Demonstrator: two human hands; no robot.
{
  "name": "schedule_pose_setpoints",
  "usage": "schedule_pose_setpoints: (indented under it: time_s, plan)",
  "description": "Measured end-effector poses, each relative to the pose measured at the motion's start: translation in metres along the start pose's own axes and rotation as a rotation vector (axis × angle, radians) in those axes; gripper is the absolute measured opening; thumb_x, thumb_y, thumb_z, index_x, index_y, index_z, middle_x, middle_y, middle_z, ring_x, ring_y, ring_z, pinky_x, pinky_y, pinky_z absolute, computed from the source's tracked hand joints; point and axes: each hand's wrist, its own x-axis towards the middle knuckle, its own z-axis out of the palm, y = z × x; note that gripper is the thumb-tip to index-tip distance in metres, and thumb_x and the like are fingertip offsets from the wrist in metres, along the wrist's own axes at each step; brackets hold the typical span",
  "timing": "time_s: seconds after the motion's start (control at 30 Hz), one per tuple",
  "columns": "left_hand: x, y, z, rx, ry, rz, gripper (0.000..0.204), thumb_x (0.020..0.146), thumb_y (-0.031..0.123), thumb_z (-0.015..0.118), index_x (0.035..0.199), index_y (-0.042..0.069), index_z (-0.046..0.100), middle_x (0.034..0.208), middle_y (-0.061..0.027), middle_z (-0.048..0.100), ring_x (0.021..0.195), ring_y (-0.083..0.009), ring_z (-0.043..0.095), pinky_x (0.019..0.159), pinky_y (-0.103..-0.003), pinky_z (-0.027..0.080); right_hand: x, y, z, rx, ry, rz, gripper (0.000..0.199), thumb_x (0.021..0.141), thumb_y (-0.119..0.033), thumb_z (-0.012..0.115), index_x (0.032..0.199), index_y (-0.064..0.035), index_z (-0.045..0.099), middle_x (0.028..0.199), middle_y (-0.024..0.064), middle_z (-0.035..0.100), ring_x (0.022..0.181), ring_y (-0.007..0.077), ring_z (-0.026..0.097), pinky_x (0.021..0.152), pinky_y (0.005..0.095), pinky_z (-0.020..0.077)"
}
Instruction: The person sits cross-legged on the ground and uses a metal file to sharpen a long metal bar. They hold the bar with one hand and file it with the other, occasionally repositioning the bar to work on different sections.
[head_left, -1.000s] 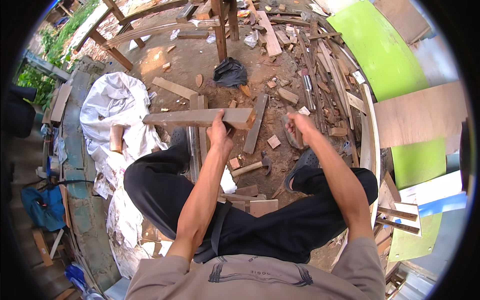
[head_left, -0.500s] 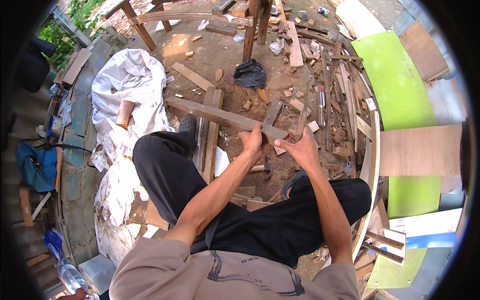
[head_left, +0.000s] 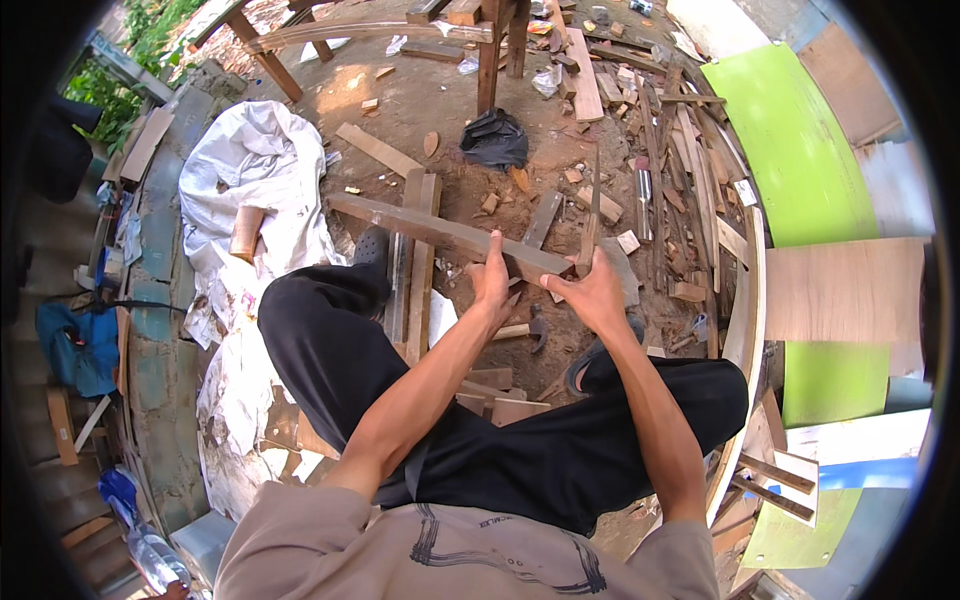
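Note:
A long squared length of wood (head_left: pixel 430 229) slants across in front of me, its near end at the right between my hands. My left hand (head_left: pixel 490 280) is closed round it close to that end, thumb on top. My right hand (head_left: pixel 592 295) is closed on a narrow brown tapered piece (head_left: pixel 589 235) that points away from me, seen almost edge-on; its kind I cannot make out. The right thumb lies against the end of the wood. Below my hands, a hammer (head_left: pixel 537 335) with a pale handle lies on the ground.
Boards (head_left: pixel 425 270) lie lengthwise left of centre, under the wood. A white sack (head_left: pixel 255 150) is spread at the left. Offcuts (head_left: pixel 690 180) litter the right side beside green panels (head_left: pixel 800 150). A black plastic bag (head_left: pixel 495 138) and a wooden bench leg (head_left: pixel 488 60) are ahead.
The narrow brown piece in my right hand has tipped and now shows longer, pointing farther away. My left hand has shifted slightly left along the wood, its thumb raised more.

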Motion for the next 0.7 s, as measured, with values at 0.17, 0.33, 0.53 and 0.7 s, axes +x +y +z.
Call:
schedule_pose_setpoints:
  time_s: [0.17, 0.33, 0.53, 0.7]
  plan:
    - [-0.022, -0.007, 0.003, 0.746, 0.24, 0.556, 0.074, 0.095, 0.034, 0.059, 0.148, -0.005, 0.026, 0.148, -0.0268, 0.033, 0.143, -0.0378, 0.029, 0.118, -0.046, 0.026, 0.01, -0.006, -0.005, -0.007, 0.033, -0.011, 0.068, 0.07, -0.034, 0.09, 0.113, 0.0048, 0.055, 0.101, 0.0255, 0.07, 0.096, 0.0402, 0.07, 0.083, 0.0449, 0.0541]
    - [-0.041, 0.062, 0.014, 1.583, -0.424, 1.16, 0.08, 0.078, 0.031, 0.071, 0.146, 0.006, 0.038, 0.143, -0.021, 0.044, 0.14, -0.0355, 0.037, 0.119, -0.048, 0.026, 0.02, -0.011, -0.014, -0.044, 0.054, 0.017, 0.071, 0.069, -0.038, 0.09, 0.115, 0.0026, 0.056, 0.106, 0.0208, 0.071, 0.097, 0.0349, 0.071, 0.084, 0.0417, 0.0549]
    - [-0.005, 0.078, 0.029, 1.825, -0.695, 1.236, 0.07, 0.067, 0.036, 0.079, 0.13, 0.012, 0.06, 0.117, -0.0131, 0.067, 0.112, -0.0337, 0.064, 0.1, -0.045, 0.049, 0.016, -0.028, -0.012, -0.087, 0.023, -0.104, 0.068, 0.071, -0.039, 0.087, 0.111, 0.0041, 0.053, 0.103, 0.0266, 0.068, 0.098, 0.0417, 0.069, 0.084, 0.0472, 0.0544]
    - [0.006, 0.076, 0.034, 1.737, -0.779, 1.192, 0.061, 0.066, 0.038, 0.081, 0.119, 0.01, 0.068, 0.101, -0.0151, 0.073, 0.093, -0.0374, 0.07, 0.08, -0.047, 0.057, 0.012, -0.015, -0.009, -0.04, 0.053, -0.097, 0.071, 0.071, -0.042, 0.088, 0.115, 0.0032, 0.056, 0.1, 0.024, 0.071, 0.093, 0.037, 0.072, 0.083, 0.0429, 0.0556]
